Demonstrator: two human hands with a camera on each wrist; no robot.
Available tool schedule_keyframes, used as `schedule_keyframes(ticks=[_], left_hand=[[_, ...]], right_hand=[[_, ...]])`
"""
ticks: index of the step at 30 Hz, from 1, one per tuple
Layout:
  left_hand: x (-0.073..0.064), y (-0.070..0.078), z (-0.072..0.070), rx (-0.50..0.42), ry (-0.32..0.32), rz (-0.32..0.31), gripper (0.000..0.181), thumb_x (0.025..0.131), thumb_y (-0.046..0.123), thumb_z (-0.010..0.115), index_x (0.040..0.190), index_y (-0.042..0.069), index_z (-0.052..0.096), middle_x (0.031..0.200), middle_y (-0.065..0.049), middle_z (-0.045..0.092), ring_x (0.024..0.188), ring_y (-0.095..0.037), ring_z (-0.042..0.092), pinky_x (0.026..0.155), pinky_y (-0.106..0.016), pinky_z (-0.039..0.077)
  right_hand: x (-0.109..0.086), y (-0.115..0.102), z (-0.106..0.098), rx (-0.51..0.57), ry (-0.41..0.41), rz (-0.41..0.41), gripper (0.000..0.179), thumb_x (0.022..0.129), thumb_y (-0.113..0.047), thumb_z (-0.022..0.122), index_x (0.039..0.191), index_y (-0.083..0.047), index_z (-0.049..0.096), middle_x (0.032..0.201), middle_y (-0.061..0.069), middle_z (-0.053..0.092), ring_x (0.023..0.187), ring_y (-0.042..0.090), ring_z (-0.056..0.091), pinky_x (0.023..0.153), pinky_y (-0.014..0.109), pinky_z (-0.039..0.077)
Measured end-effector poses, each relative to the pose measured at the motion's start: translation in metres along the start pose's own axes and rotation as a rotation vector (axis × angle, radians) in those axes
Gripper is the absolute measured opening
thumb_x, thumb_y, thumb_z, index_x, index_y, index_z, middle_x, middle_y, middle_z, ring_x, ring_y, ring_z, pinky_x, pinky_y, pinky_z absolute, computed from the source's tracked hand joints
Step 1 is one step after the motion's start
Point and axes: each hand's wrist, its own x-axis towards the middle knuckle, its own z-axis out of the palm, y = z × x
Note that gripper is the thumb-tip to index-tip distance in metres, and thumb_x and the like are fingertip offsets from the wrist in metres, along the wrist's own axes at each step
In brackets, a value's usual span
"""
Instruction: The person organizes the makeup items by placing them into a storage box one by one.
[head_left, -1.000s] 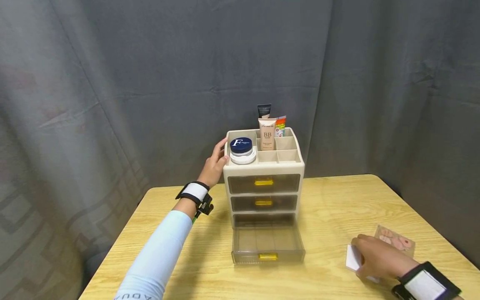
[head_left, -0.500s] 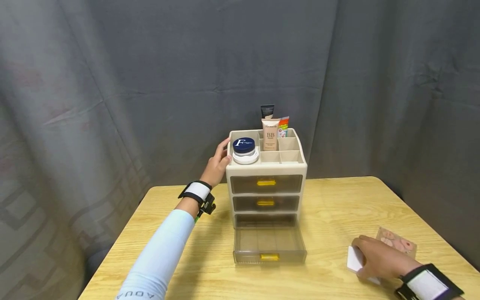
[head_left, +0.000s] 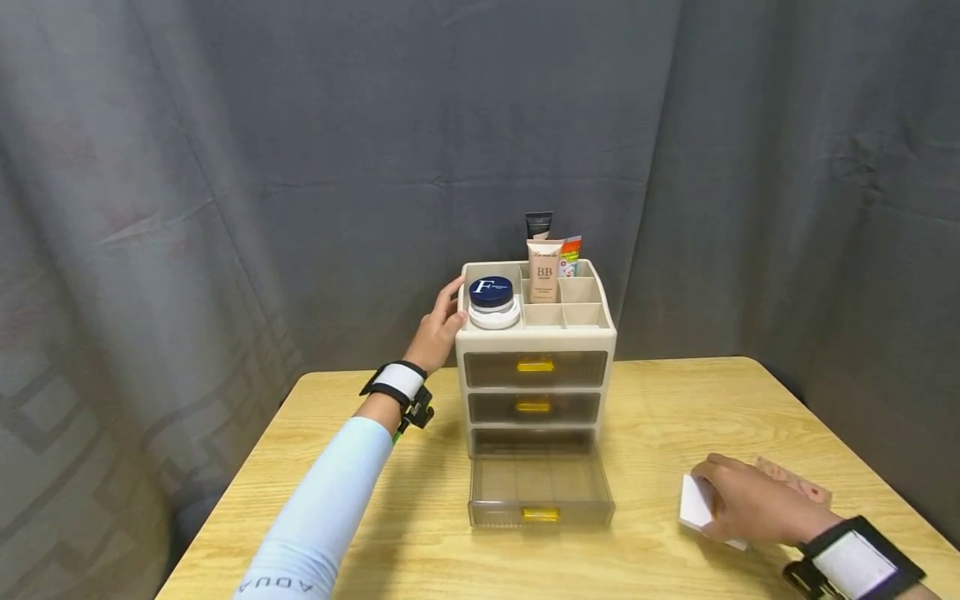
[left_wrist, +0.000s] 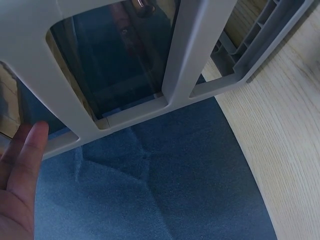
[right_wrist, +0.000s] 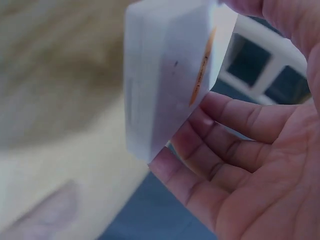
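A cream makeup organizer (head_left: 480, 342) with smoky drawers and yellow handles stands mid-table. Its bottom drawer (head_left: 491, 512) is pulled out, with nothing seen inside. My left hand (head_left: 435, 337) rests on the organizer's left side, fingers extended along the wall and thumb by the top rim. In the left wrist view, fingertips (left_wrist: 37, 132) lie against its openwork side. To the right, my right hand (head_left: 753, 504) pinches a flat white case (right_wrist: 175, 75) with orange lettering, tilted, between thumb and fingers. Behind that hand lies a clear-lidded palette (head_left: 813, 490) with pinkish rounds, partly covered.
On top of the organizer sit a blue-lidded powder jar (head_left: 491, 292) on a white round piece, a beige BB cream tube (head_left: 544, 275), a black-ended tube (head_left: 538, 223) and a colourful tube (head_left: 570, 254). A grey curtain (head_left: 375, 167) hangs behind the wooden table (head_left: 675, 400).
My right hand has raised the white case slightly and shifted it left, towards the organizer. The view has turned a little; my left hand stays at the organizer's side.
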Motion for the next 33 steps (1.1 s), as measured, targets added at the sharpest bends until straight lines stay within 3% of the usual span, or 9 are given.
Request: schedule_keyframes(ticks=[3,15,23,33], left_hand=[[0.0,0.001,-0.001,0.013,0.003,-0.006,0.06,0.096,0.015,0.043,0.154,0.014,0.025,0.139,-0.025,0.048,0.124,-0.038,0.05,0.098,-0.054,0.04],[0.001,0.003,-0.002,0.053,0.002,-0.008,0.059,0.096,0.021,0.042,0.153,0.022,0.027,0.139,-0.021,0.051,0.124,-0.031,0.052,0.099,-0.048,0.042],[-0.001,0.003,-0.003,0.052,0.004,-0.012,0.06,0.095,0.021,0.042,0.153,0.021,0.026,0.139,-0.021,0.05,0.123,-0.032,0.052,0.098,-0.049,0.043],[-0.003,0.005,0.001,0.06,0.006,-0.032,0.059,0.095,0.023,0.041,0.153,0.022,0.027,0.139,-0.02,0.051,0.122,-0.032,0.053,0.097,-0.048,0.043]], right_hand=[[0.006,-0.014,-0.011,-0.025,0.035,-0.048,0.059,0.064,-0.03,0.087,0.106,0.003,0.064,0.086,-0.002,0.052,0.068,0.007,0.046,0.057,0.024,0.043],[0.028,-0.073,-0.054,-0.114,0.182,-0.371,0.039,0.063,-0.023,0.083,0.093,-0.007,0.063,0.078,-0.009,0.045,0.065,0.002,0.043,0.054,0.022,0.041],[0.053,-0.113,-0.067,-0.126,0.15,-0.43,0.039,0.064,-0.024,0.082,0.095,-0.008,0.064,0.08,-0.008,0.05,0.067,0.004,0.047,0.055,0.022,0.044],[0.093,-0.147,-0.046,-0.175,0.085,-0.484,0.034,0.064,-0.033,0.084,0.081,-0.015,0.061,0.081,-0.006,0.049,0.065,0.006,0.046,0.056,0.021,0.044]])
